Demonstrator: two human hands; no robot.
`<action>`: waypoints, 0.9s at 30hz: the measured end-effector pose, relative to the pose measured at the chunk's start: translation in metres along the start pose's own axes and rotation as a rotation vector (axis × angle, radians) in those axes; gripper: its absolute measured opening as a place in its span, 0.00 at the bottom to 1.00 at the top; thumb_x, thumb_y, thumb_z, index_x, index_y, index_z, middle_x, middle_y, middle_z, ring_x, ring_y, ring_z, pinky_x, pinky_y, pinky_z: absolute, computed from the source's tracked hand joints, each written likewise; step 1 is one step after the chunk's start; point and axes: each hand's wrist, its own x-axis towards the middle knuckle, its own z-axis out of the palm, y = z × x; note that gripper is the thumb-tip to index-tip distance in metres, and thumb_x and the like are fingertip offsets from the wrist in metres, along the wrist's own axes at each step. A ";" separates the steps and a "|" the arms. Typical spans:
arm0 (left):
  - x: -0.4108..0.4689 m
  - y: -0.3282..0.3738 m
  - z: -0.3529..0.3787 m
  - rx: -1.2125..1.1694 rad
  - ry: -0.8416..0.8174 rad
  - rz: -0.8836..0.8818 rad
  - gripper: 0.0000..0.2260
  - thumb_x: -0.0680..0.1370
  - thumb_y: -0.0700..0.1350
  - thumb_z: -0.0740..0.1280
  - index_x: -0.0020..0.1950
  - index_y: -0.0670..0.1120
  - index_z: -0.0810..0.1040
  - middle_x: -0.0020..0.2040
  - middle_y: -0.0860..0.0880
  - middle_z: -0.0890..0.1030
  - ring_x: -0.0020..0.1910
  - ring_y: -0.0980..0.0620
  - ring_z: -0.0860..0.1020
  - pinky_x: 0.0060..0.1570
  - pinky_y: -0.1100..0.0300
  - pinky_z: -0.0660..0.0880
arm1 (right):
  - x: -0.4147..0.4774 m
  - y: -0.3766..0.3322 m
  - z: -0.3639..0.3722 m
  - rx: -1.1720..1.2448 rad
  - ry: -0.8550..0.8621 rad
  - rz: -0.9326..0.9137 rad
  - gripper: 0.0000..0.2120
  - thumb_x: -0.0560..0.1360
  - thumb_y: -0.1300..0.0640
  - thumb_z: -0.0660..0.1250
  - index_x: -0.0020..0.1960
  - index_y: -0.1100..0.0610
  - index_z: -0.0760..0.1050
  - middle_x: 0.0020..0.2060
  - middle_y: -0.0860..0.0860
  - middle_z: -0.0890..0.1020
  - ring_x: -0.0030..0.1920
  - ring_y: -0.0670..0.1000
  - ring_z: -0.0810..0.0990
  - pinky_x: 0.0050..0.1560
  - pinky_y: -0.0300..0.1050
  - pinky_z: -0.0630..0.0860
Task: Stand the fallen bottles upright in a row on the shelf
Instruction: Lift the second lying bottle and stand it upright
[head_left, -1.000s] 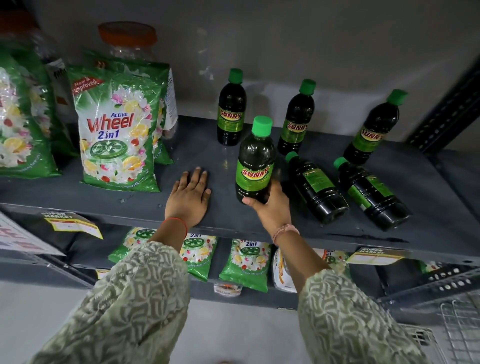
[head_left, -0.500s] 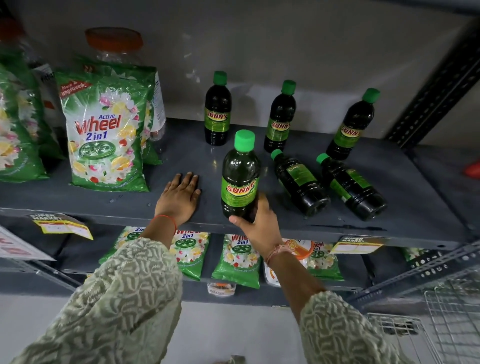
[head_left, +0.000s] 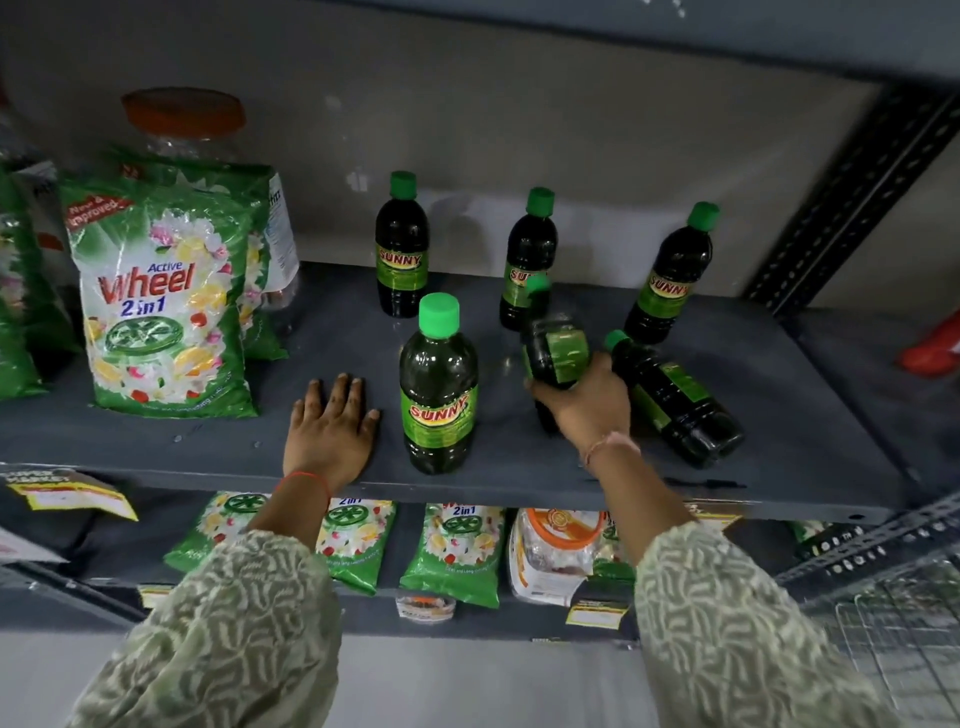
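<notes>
Dark bottles with green caps and green "SUNNY" labels stand on the grey shelf (head_left: 779, 415). Three upright ones line the back: left (head_left: 401, 249), middle (head_left: 525, 249), right (head_left: 672, 275). A fourth upright bottle (head_left: 439, 389) stands near the front edge. My right hand (head_left: 587, 400) is shut on a fallen bottle (head_left: 553, 348), which is tilted with its cap raised toward the back. Another fallen bottle (head_left: 675, 400) lies on its side just right of that hand. My left hand (head_left: 332, 426) rests flat on the shelf, fingers apart, left of the front bottle.
Green "Wheel" detergent bags (head_left: 161, 312) stand at the shelf's left, with an orange-lidded jar (head_left: 182, 119) behind them. A perforated metal upright (head_left: 852, 197) bounds the right side. More bags and a jar (head_left: 561, 545) sit on the lower shelf. A wire basket (head_left: 904, 623) is at the lower right.
My right hand let go of the front bottle, which now stands alone, and moved right to grip a fallen bottle, whose cap end is lifting. The left hand stayed flat.
</notes>
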 end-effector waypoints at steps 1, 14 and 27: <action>0.000 -0.001 0.000 0.003 0.002 -0.002 0.25 0.81 0.54 0.47 0.76 0.48 0.48 0.79 0.49 0.49 0.77 0.42 0.46 0.76 0.47 0.48 | -0.006 0.001 0.010 0.093 0.106 -0.040 0.37 0.61 0.44 0.76 0.58 0.66 0.66 0.52 0.63 0.79 0.54 0.64 0.77 0.54 0.55 0.75; -0.001 -0.001 -0.001 -0.006 -0.002 -0.005 0.25 0.81 0.54 0.47 0.76 0.48 0.48 0.79 0.49 0.49 0.77 0.43 0.46 0.76 0.48 0.47 | -0.020 0.017 0.031 0.446 0.070 -0.087 0.40 0.59 0.58 0.77 0.67 0.59 0.63 0.58 0.59 0.77 0.53 0.46 0.78 0.59 0.47 0.76; -0.002 0.000 -0.001 0.010 -0.007 -0.010 0.25 0.81 0.54 0.47 0.76 0.48 0.48 0.79 0.49 0.49 0.77 0.43 0.46 0.76 0.48 0.48 | -0.012 0.035 0.013 0.430 -0.127 -0.101 0.42 0.61 0.64 0.76 0.69 0.57 0.58 0.56 0.52 0.74 0.58 0.53 0.74 0.62 0.49 0.72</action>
